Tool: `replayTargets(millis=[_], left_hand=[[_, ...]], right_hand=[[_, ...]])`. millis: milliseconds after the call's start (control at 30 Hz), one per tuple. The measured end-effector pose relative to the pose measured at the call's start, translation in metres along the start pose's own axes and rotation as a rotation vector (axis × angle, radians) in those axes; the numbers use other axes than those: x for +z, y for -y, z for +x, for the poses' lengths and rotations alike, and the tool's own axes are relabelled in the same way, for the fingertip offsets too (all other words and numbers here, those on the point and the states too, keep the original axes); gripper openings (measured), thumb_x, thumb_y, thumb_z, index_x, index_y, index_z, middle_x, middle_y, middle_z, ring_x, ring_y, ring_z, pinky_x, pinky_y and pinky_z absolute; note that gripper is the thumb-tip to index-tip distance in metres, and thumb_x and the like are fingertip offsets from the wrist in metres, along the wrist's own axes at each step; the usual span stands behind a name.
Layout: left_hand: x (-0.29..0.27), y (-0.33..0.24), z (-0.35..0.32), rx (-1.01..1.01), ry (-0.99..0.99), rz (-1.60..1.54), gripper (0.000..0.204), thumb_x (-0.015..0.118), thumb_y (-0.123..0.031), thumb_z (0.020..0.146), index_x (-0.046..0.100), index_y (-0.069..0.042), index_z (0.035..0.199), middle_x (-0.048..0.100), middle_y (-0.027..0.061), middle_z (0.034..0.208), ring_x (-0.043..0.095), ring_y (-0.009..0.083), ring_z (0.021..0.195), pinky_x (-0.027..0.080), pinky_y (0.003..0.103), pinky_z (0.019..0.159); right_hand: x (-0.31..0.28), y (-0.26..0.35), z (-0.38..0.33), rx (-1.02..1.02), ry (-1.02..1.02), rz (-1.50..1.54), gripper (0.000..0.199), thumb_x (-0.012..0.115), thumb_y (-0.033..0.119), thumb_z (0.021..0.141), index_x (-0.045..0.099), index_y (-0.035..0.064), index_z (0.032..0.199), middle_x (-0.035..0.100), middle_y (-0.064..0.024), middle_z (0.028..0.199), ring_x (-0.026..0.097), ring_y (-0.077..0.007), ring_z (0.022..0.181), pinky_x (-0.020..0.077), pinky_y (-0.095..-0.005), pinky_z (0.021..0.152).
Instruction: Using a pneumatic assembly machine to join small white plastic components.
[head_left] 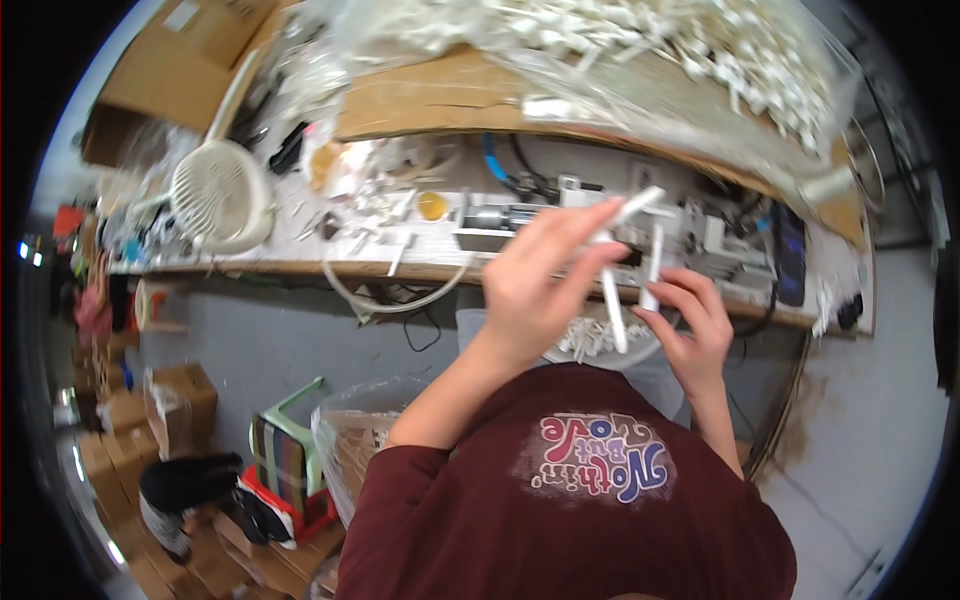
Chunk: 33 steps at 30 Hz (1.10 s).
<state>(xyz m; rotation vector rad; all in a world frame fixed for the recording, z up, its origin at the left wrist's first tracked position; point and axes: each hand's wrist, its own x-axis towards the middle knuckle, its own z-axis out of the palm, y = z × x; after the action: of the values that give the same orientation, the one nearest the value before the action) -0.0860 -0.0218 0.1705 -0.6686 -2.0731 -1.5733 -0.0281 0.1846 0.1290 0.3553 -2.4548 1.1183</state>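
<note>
My left hand (pixel 530 285) is raised over the front edge of the bench, its fingertips pinching a white plastic piece (pixel 613 310) with slim arms. One arm points up and right past the fingers, another hangs down. Close by, my right hand (pixel 702 325) pinches a slim white plastic stick (pixel 654 262) that stands nearly upright. The two pieces look apart. Below both hands, a pale basin (pixel 645 357) in front of my body holds many small white parts (pixel 590 338). Behind my left hand sits a small bench fixture with a metal cylinder (pixel 495 218), partly covered.
On the bench stand a white fan (pixel 222 195), scattered white scraps (pixel 375 220), another fixture (pixel 725 248) and a dark phone (pixel 790 255). A cardboard-edged shelf (pixel 430 95) above bears heaped white parts (pixel 700 40). At lower left, a person (pixel 185 500) bends among cardboard boxes near a green chair (pixel 285 450).
</note>
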Motion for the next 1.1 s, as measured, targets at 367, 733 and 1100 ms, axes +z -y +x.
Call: replayTargets(millis=[367, 733, 1100], left_hand=[[0.007, -0.002, -0.01, -0.417, -0.021, -0.201, 0.03, 0.061, -0.02, 0.101, 0.067, 0.001, 0.121, 0.071, 0.0111, 0.096, 0.058, 0.007, 0.062, 0.045, 0.019, 0.054], [0.019, 0.01, -0.016, -0.596, 0.012, -0.256, 0.031, 0.062, -0.02, 0.1, 0.067, 0.002, 0.121, 0.073, 0.0144, 0.095, 0.06, 0.0074, 0.063, 0.047, 0.02, 0.055], [0.028, 0.009, -0.019, -0.611, 0.057, -0.18, 0.027, 0.063, -0.019, 0.099, 0.071, 0.001, 0.116, 0.071, 0.0085, 0.087, 0.06, 0.008, 0.067, 0.048, 0.021, 0.06]], right_hand=[[0.021, -0.015, 0.001, -0.293, 0.115, -0.448, 0.021, 0.072, 0.01, 0.072, 0.068, 0.0028, 0.092, 0.07, -0.0134, 0.121, 0.061, -0.0141, 0.057, 0.0466, -0.0273, 0.053], [0.028, -0.012, 0.013, -0.262, 0.133, -0.569, 0.009, 0.066, 0.009, 0.072, 0.058, 0.007, 0.076, 0.07, -0.0158, 0.119, 0.057, -0.0153, 0.047, 0.0467, -0.0272, 0.051], [0.024, -0.007, 0.01, -0.314, -0.035, -0.341, 0.023, 0.07, 0.011, 0.074, 0.069, 0.0044, 0.096, 0.072, -0.0117, 0.108, 0.067, -0.0177, 0.064, 0.0475, -0.0279, 0.052]])
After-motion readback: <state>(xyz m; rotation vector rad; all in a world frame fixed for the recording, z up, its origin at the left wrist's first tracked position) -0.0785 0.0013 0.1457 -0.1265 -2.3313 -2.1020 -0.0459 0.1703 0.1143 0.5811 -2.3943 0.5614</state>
